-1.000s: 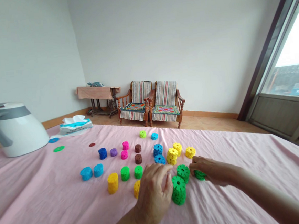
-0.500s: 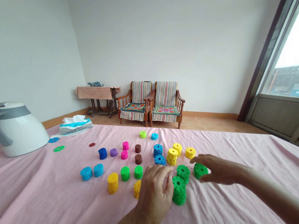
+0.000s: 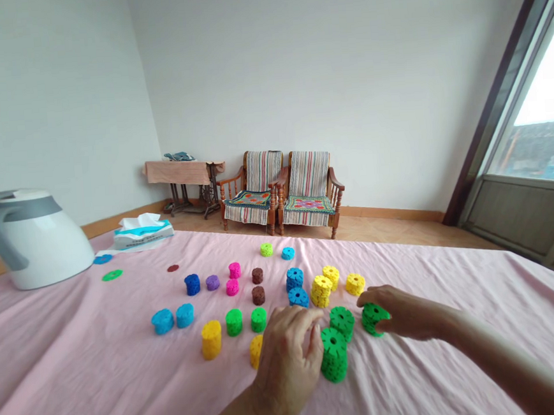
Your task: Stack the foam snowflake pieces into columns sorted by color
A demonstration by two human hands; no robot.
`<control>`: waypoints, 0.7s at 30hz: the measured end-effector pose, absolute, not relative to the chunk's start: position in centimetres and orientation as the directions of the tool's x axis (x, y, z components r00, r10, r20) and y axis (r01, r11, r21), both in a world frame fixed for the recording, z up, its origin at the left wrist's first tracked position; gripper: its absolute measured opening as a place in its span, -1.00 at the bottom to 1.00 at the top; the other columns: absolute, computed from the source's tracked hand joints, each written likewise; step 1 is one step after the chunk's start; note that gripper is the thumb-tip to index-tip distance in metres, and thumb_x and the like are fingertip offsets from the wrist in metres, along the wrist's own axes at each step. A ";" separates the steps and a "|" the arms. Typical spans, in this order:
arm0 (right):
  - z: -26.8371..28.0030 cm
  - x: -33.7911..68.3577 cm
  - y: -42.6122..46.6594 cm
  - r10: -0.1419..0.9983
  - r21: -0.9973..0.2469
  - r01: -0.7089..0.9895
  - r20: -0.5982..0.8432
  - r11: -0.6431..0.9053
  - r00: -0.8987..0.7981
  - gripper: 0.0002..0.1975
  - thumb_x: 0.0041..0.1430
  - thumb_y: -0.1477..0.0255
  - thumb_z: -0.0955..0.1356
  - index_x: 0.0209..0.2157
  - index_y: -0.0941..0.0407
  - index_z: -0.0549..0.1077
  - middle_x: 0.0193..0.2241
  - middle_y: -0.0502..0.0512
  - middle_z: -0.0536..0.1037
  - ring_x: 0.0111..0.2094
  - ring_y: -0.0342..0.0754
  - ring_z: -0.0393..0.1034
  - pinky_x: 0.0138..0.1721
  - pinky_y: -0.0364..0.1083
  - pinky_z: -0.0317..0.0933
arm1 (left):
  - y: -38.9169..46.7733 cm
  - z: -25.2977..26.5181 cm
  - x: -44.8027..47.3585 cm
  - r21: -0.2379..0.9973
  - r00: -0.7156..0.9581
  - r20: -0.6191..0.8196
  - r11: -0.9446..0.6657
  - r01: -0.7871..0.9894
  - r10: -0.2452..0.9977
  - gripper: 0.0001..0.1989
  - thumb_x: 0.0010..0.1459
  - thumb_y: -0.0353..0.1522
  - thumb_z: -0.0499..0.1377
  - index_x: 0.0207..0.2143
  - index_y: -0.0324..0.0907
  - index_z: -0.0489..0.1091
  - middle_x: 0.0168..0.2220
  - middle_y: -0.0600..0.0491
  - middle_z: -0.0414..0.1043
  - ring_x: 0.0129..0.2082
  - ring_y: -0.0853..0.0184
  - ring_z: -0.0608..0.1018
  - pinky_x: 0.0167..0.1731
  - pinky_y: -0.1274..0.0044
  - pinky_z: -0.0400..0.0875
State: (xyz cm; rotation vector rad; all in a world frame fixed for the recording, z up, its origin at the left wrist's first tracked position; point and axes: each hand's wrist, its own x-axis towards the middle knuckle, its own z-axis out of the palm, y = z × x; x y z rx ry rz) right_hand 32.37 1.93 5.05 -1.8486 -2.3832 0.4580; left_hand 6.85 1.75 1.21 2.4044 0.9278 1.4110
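Note:
My right hand [image 3: 400,311] has its thumb and fingers around a short stack of dark green notched discs [image 3: 372,317], covering its right side. My left hand [image 3: 292,366] is curved, with a gap between thumb and forefinger and nothing visible in it. Its fingertips are just left of a taller green disc stack [image 3: 334,356], and I cannot tell whether they touch it. Behind that stands another green stack [image 3: 342,322]. A yellow-orange stack [image 3: 256,351] is partly hidden behind my left hand.
Several small disc stacks stand around, including yellow [image 3: 321,291], blue [image 3: 295,279], brown [image 3: 258,294] and pink [image 3: 232,288]. A white kettle [image 3: 44,245] and a tissue pack [image 3: 143,232] are at the left on the pink cloth [image 3: 142,384]. Two chairs [image 3: 307,195] stand beyond.
My right hand has closed in around the right-hand green stack, which shows more of its side now. My left hand has hardly moved. The whole view has shifted slightly.

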 end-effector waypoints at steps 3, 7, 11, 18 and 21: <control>4.6 32.5 1.8 0.967 -0.317 0.926 -0.078 0.205 -0.241 -0.44 -0.12 0.47 0.36 0.02 0.10 0.41 0.06 0.21 0.43 0.09 0.12 0.28 0.12 0.07 0.15 | 1.9 1.0 6.9 0.461 0.346 0.715 -0.782 0.420 0.607 -0.77 0.11 -0.55 0.04 -0.26 -0.12 0.38 -0.33 0.07 0.48 -0.31 0.25 0.47 -0.27 0.39 0.34; 4.0 32.7 1.7 0.977 -0.419 0.889 -0.018 0.185 -0.211 -0.37 -0.13 0.36 0.42 0.07 0.12 0.36 0.12 0.27 0.36 0.14 0.16 0.22 0.14 0.12 0.12 | 1.8 1.0 6.9 0.455 0.348 0.719 -0.786 0.419 0.602 -0.76 0.11 -0.56 0.04 -0.24 -0.12 0.38 -0.32 0.06 0.48 -0.30 0.25 0.47 -0.25 0.38 0.33; 3.1 33.0 1.6 0.950 -0.729 0.671 0.289 0.137 0.121 -0.48 0.08 0.10 0.27 -0.03 0.14 0.37 -0.02 0.29 0.47 -0.04 0.11 0.40 -0.09 0.07 0.34 | 1.2 1.2 6.9 0.383 0.403 0.746 -0.837 0.392 0.530 -0.72 0.10 -0.59 0.00 -0.21 -0.15 0.38 -0.33 0.03 0.47 -0.29 0.26 0.46 -0.23 0.37 0.32; -2.2 34.6 -0.3 0.796 -0.981 0.182 0.058 -0.066 0.602 -0.44 0.05 -0.05 0.22 -0.26 0.18 0.41 -0.34 0.24 0.56 -0.31 0.08 0.49 -0.36 0.01 0.40 | -0.6 0.8 7.5 0.076 0.542 0.828 -0.986 0.149 0.146 -0.75 0.12 -0.53 -0.03 -0.18 -0.25 0.35 -0.25 -0.05 0.48 -0.28 0.29 0.46 -0.21 0.39 0.33; -4.8 35.4 -0.6 0.726 -0.960 0.266 0.124 -0.084 0.676 -0.50 0.06 -0.01 0.21 -0.30 0.15 0.39 -0.44 0.13 0.55 -0.44 0.00 0.46 -0.37 0.00 0.38 | -0.9 0.4 7.9 -0.054 0.561 0.828 -0.993 0.107 0.015 -0.80 0.19 -0.48 -0.04 -0.25 -0.24 0.37 -0.29 -0.03 0.49 -0.32 0.34 0.46 -0.24 0.45 0.33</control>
